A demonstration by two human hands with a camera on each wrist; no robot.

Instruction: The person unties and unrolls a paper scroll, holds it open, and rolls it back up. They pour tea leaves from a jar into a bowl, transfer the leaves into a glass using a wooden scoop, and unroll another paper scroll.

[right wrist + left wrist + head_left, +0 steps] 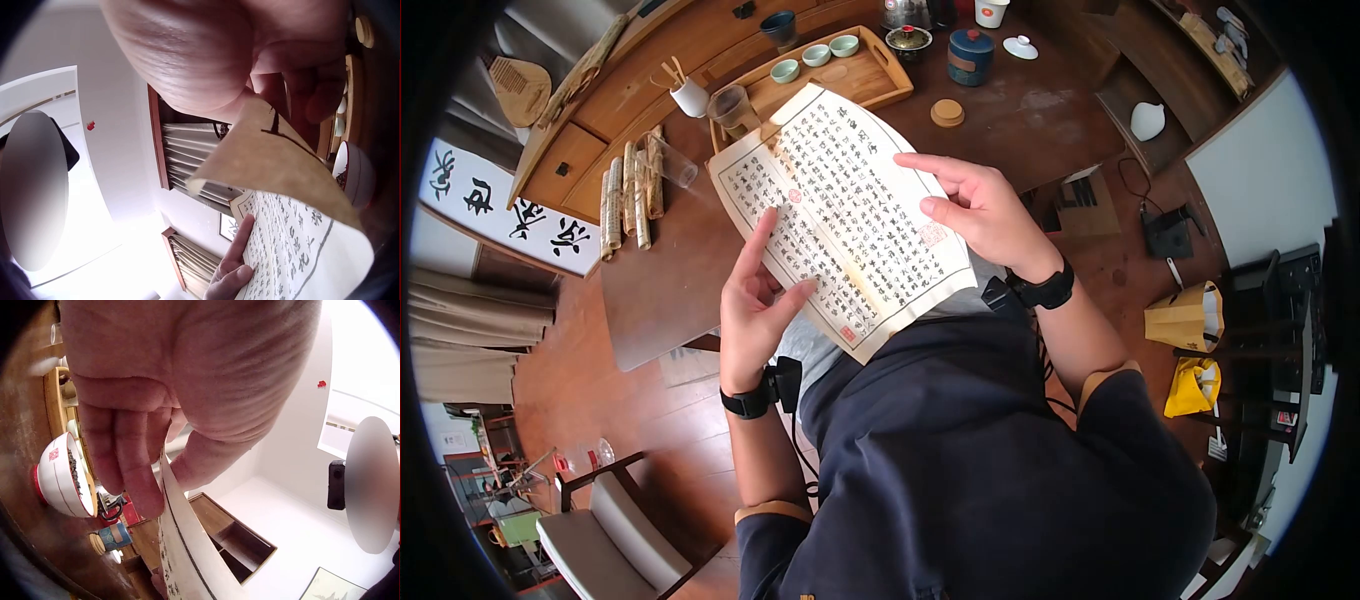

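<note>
A cream sheet of calligraphy (850,210), with columns of black characters and red seals, is held up at a tilt over the table's front edge. My left hand (755,300) pinches its left edge between thumb and fingers. On the opposite edge my right hand (985,210) grips the sheet, thumb over the written face. In the right wrist view the paper's edge (275,150) curls over below the palm. A white bowl (62,478) of dark tea leaves stands near the left hand; the sheet hides it in the head view.
Beyond the sheet lies a wooden tray (880,85) with small pale green cups (815,55). A blue canister (971,57) and its round wooden lid (947,112) stand to the right. Several rolled scrolls (630,195) lie at the table's left. A chair (615,530) stands on the floor behind.
</note>
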